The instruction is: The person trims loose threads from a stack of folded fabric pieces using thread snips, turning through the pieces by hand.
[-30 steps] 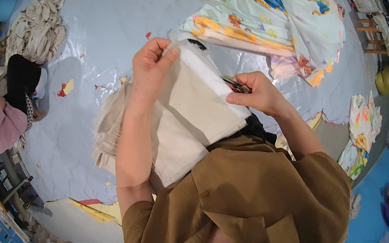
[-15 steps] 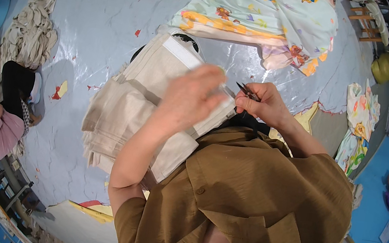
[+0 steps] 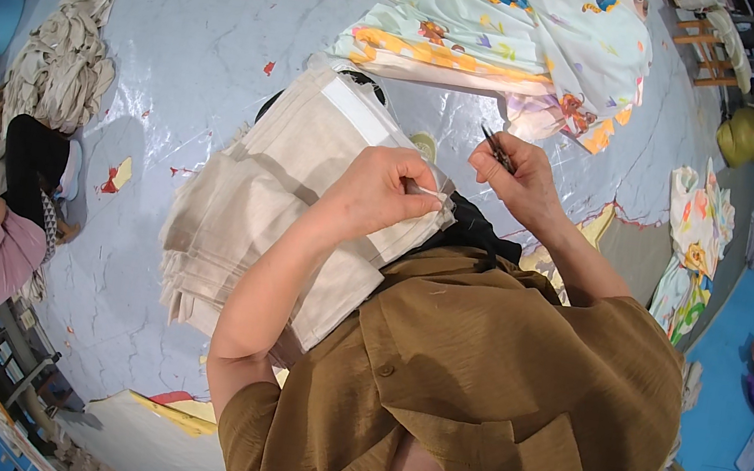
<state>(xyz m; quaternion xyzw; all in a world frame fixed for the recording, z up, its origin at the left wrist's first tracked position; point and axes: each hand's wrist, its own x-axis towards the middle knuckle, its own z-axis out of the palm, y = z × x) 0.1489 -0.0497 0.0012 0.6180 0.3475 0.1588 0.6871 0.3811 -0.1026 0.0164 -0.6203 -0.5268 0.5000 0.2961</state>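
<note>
A stack of folded beige cloth (image 3: 254, 207) lies across my lap, with a white strip (image 3: 357, 111) along its upper edge. My left hand (image 3: 379, 192) is pinched at the stack's right corner, on a thin white bit of its edge; whether this is thread or fabric I cannot make out. To its right, apart from the cloth, my right hand (image 3: 522, 181) is closed around small dark thread snips (image 3: 497, 151), their points up and to the left. Below the corner, black fabric (image 3: 470, 230) lies against my brown shirt.
Printed pastel cloth (image 3: 504, 40) is heaped on the grey floor ahead. A beige cloth pile (image 3: 62, 62) lies at far left, near a seated person in pink (image 3: 1, 262). More printed cloth (image 3: 691, 253) and an olive bundle (image 3: 753, 136) are at right.
My left hand, blurred before over the stack, has come down and pinched the corner's edge. My right hand with the snips has moved up and right, off the corner.
</note>
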